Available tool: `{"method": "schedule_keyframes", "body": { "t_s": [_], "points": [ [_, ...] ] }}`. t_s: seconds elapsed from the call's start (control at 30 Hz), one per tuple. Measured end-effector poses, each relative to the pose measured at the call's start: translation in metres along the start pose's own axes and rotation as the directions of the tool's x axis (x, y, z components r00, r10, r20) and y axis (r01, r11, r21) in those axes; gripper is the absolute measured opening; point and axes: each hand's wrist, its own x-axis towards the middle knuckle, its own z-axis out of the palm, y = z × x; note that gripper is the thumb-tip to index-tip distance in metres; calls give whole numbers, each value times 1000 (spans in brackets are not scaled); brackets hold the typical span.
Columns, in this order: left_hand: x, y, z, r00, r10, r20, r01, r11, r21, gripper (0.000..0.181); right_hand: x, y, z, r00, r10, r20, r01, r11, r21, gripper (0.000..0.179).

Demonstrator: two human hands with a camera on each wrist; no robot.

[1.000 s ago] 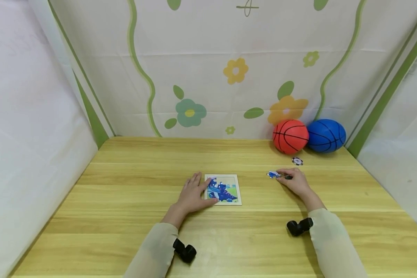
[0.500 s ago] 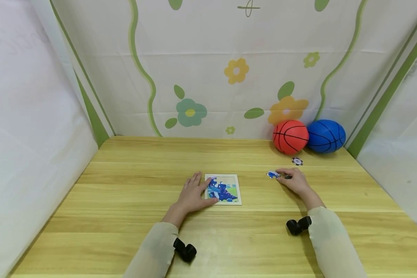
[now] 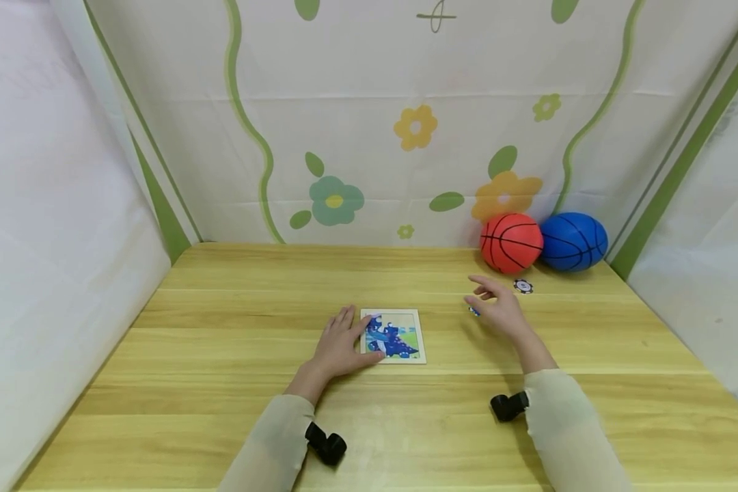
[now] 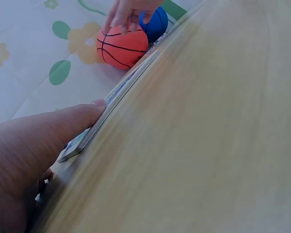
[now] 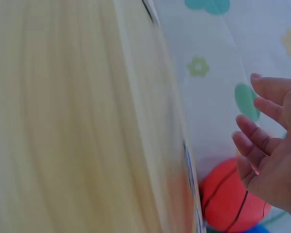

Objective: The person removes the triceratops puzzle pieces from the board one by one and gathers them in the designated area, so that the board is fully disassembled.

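Note:
A square jigsaw puzzle (image 3: 408, 342) with a blue dinosaur lies flat in a pale frame. My left hand (image 3: 339, 345) rests over its left side, fingers straight and spread, thumb on the lower edge. In the left wrist view that thumb (image 4: 82, 116) touches the rim of the puzzle (image 4: 131, 80). To the right, my right hand (image 3: 498, 311) is raised off the table, fingers apart and loosely bent, holding nothing. A blue puzzle piece (image 3: 474, 311) lies just below its thumb, mostly hidden by the hand. The right wrist view shows the same hand (image 5: 276, 141) with nothing in it.
A red ball (image 3: 512, 243) and a blue ball (image 3: 574, 241) with black lines sit at the back right. A round black-and-white chip (image 3: 523, 286) lies before them. Printed cloth walls (image 3: 369, 137) enclose the wooden table (image 3: 221, 342) at the back and sides.
My right hand has let go of the puzzle piece and lifted, moving left and spreading its fingers. The left hand and the framed puzzle have stayed in place.

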Motion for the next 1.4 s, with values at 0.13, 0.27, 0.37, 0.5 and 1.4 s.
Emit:
{"method": "schedule_keyframes", "body": {
  "t_s": [0.13,0.27,0.37,0.5,1.4],
  "points": [
    [1,-2,2,1000,1,-9,-1,1000,6,83,3,-20,24,998,-64,7,64,995,70,45],
    [1,-2,1,1000,-11,-23,10,1000,-24,83,5,-34,49,995,-96,40,91,989,119,42],
    [0,-2,-1,998,-22,-58,20,999,-49,79,6,-42,66,992,-101,73,92,988,124,39],
    [0,-4,-3,996,-35,-87,35,999,-5,76,6,-50,88,987,-98,130,82,989,127,35],
    [2,-8,-1,997,-38,-67,43,996,73,76,1,-46,124,967,-122,222,112,992,56,17]
  ]
}}
